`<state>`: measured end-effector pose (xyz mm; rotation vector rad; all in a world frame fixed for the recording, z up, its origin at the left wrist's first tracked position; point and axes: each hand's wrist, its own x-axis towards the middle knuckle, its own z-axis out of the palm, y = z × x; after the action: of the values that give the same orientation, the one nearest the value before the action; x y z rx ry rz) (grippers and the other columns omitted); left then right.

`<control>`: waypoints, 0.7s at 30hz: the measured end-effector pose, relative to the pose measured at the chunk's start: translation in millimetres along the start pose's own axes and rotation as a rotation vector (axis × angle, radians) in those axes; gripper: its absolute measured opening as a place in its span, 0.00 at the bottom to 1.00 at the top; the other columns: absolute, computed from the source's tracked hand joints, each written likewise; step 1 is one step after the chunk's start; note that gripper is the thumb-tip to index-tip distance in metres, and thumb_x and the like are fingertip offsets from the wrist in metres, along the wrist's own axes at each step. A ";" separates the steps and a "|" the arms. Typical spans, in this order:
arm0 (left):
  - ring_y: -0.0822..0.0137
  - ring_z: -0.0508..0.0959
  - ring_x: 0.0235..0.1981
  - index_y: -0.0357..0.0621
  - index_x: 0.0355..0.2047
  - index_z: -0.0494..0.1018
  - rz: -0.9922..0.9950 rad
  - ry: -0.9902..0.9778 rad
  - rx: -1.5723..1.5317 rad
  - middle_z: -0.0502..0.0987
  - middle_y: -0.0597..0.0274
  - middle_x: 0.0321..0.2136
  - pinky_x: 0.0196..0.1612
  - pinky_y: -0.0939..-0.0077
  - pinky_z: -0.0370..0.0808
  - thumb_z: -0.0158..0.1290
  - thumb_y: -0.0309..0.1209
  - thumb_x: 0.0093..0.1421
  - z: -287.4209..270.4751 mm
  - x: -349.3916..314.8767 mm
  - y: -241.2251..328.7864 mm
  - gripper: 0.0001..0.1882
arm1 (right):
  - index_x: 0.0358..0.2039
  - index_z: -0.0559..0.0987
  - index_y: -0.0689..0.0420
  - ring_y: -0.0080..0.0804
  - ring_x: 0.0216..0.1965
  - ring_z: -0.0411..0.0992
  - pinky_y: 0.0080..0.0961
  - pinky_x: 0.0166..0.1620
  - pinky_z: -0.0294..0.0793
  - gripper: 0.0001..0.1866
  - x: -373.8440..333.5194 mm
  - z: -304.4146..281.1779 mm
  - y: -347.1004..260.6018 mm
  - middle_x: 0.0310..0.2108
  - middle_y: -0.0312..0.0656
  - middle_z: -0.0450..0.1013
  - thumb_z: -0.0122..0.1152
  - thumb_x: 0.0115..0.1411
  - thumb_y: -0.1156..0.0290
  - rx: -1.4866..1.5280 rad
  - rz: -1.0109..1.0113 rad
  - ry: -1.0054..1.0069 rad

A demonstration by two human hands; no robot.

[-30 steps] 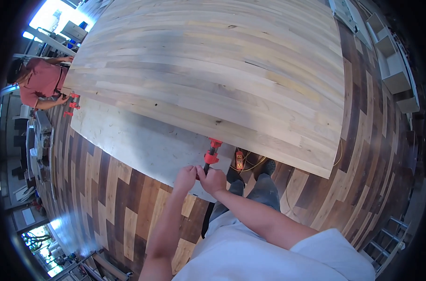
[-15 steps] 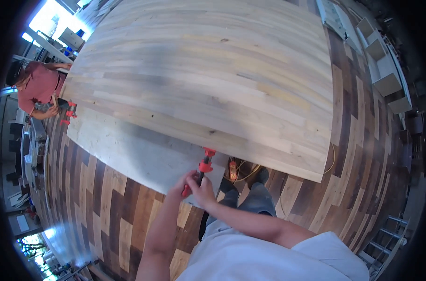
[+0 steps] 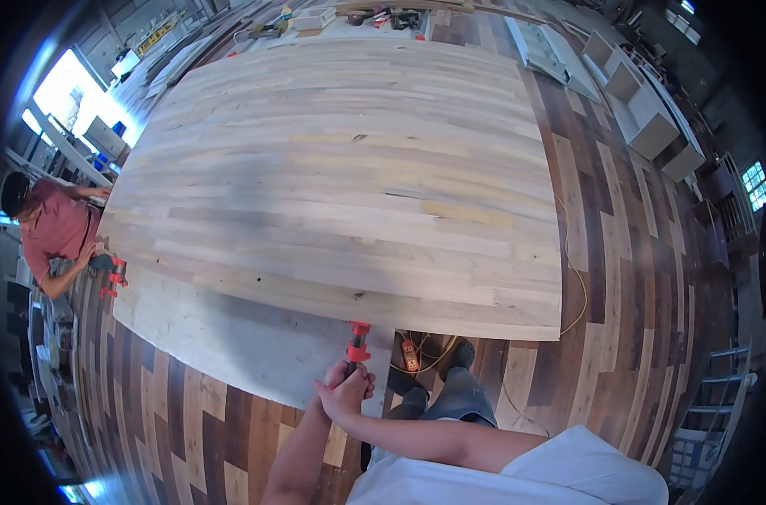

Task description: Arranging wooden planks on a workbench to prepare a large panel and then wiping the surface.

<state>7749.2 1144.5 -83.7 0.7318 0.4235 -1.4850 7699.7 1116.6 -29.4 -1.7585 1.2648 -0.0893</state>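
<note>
A red-headed pipe clamp (image 3: pixel 358 343) grips the near edge of a large wood-strip panel (image 3: pixel 341 202). Its dark bar runs down toward me, and its lower end is hidden by my hands. My left hand (image 3: pixel 336 373) is closed around the bar just below the red head. Against it, overlapping the left hand and wrist, my right hand (image 3: pixel 342 402) is closed too. The fingers of the two hands overlap, so their exact hold is partly hidden.
A co-worker in a red shirt (image 3: pixel 59 223) stands at the panel's left end, beside another red clamp (image 3: pixel 116 276). A pale sheet (image 3: pixel 257 337) lies under the panel. Near my feet are an orange power strip (image 3: pixel 410 355) and a yellow cord (image 3: pixel 578 290). A ladder (image 3: pixel 715 379) stands right.
My view has tilted up, showing more of the far side. My hands have shifted around the clamp bar, the right now over the left wrist, and the red handle end is now covered.
</note>
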 end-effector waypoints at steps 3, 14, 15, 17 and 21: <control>0.57 0.70 0.31 0.45 0.33 0.64 0.017 0.031 0.009 0.70 0.52 0.32 0.37 0.64 0.68 0.34 0.50 0.59 -1.3 -4.3 -0.8 0.21 | 0.49 0.59 0.66 0.50 0.50 0.61 0.44 0.51 0.61 0.49 -5.3 -4.4 -8.9 0.47 0.54 0.61 0.75 0.33 0.53 0.017 -0.043 0.061; 0.57 0.74 0.30 0.42 0.41 0.65 0.132 0.112 0.209 0.73 0.50 0.33 0.34 0.63 0.73 0.35 0.46 0.62 -8.8 -4.4 -3.3 0.20 | 0.53 0.54 0.65 0.47 0.50 0.63 0.37 0.52 0.62 0.51 1.4 -5.4 13.5 0.47 0.55 0.61 0.73 0.38 0.53 0.265 -0.104 -0.173; 0.56 0.74 0.31 0.42 0.42 0.65 0.121 0.108 0.190 0.73 0.49 0.33 0.35 0.62 0.73 0.35 0.45 0.62 -9.1 -2.0 -1.3 0.20 | 0.53 0.54 0.65 0.47 0.49 0.63 0.37 0.51 0.62 0.50 1.5 -5.7 14.9 0.46 0.55 0.61 0.73 0.37 0.54 0.278 -0.096 -0.205; 0.55 0.75 0.32 0.42 0.42 0.66 0.092 0.112 0.162 0.73 0.48 0.34 0.36 0.60 0.73 0.34 0.45 0.62 -3.1 0.1 1.3 0.21 | 0.52 0.55 0.65 0.46 0.49 0.64 0.37 0.51 0.63 0.49 6.9 0.6 20.2 0.46 0.54 0.61 0.74 0.37 0.55 0.177 -0.085 -0.189; 0.53 0.75 0.34 0.41 0.44 0.66 0.048 0.107 0.107 0.73 0.46 0.35 0.39 0.56 0.73 0.34 0.45 0.61 -12.2 -0.6 4.7 0.22 | 0.61 0.48 0.67 0.55 0.63 0.48 0.36 0.59 0.59 0.49 -1.3 -24.3 -19.6 0.63 0.58 0.44 0.65 0.48 0.57 -0.290 0.104 -0.425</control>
<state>7756.0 1152.8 -91.3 0.9036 0.4067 -1.4360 7700.0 1102.8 -1.4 -1.8235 1.0881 0.5256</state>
